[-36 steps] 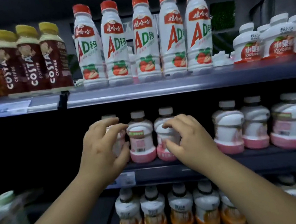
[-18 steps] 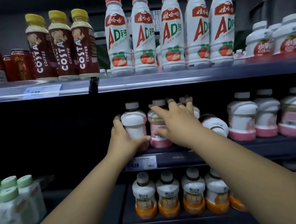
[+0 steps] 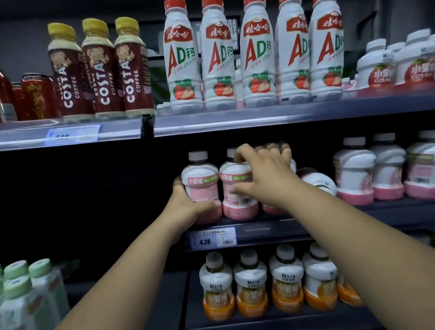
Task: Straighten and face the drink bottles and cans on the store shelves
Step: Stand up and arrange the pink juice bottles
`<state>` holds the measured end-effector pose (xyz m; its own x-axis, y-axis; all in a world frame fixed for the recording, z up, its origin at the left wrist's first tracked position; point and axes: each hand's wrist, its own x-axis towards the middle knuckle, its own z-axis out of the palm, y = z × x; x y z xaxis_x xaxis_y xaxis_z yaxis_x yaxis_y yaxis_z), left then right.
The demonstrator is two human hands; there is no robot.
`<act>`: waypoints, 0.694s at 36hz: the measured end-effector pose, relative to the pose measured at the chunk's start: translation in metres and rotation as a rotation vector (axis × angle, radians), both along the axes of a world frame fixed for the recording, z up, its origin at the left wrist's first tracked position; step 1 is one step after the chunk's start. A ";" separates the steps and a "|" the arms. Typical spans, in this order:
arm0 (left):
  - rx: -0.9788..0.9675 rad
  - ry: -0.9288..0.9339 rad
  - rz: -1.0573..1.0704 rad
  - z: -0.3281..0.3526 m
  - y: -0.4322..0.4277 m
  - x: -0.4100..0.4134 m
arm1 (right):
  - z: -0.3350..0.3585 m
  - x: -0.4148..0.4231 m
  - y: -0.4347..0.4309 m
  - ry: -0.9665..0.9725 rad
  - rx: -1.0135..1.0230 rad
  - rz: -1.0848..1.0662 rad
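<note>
Three dark shelves (image 3: 286,114), dim store; pink bottles (image 3: 201,185) on middle.

I have only the one wide-angle view, worn on the head, facing the store shelving square-on from arm's reach and tipped slightly down. Three shelf levels fit in the frame, and the grey upper shelf edge (image 3: 259,116) crosses its upper third. Both forearms run in from the bottom corners, so the left hand (image 3: 185,204) and right hand (image 3: 268,177) meet just right of centre, gripping pink-and-white plastic bottles (image 3: 201,185).
</note>
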<state>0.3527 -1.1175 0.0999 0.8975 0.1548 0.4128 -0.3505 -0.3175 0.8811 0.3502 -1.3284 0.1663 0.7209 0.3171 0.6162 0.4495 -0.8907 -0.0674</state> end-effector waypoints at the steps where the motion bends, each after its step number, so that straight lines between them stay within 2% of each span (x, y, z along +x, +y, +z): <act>1: -0.008 -0.007 0.013 -0.001 0.000 0.000 | 0.001 -0.001 0.002 -0.001 0.009 -0.015; 6: 0.001 0.006 0.040 -0.003 0.004 0.001 | 0.003 0.000 0.015 -0.005 0.021 -0.096; 9: -0.001 0.007 -0.019 -0.005 0.003 -0.001 | 0.007 0.003 0.013 0.079 0.074 -0.086; 14: 0.031 -0.021 0.029 -0.008 0.005 0.002 | 0.010 0.000 0.015 0.060 -0.047 -0.157; 19: 0.031 0.024 -0.028 -0.010 0.007 0.007 | 0.012 0.002 0.010 0.103 -0.046 -0.117; 23: 0.112 -0.014 0.055 -0.014 0.006 0.010 | 0.014 0.002 0.012 0.042 -0.061 -0.159; 25: 0.083 0.003 0.035 -0.013 0.006 0.007 | 0.017 0.003 0.010 0.083 -0.012 -0.119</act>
<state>0.3594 -1.1118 0.0873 0.8935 0.1519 0.4226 -0.3350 -0.4014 0.8525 0.3528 -1.3180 0.1835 0.8024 0.2329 0.5494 0.3337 -0.9384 -0.0896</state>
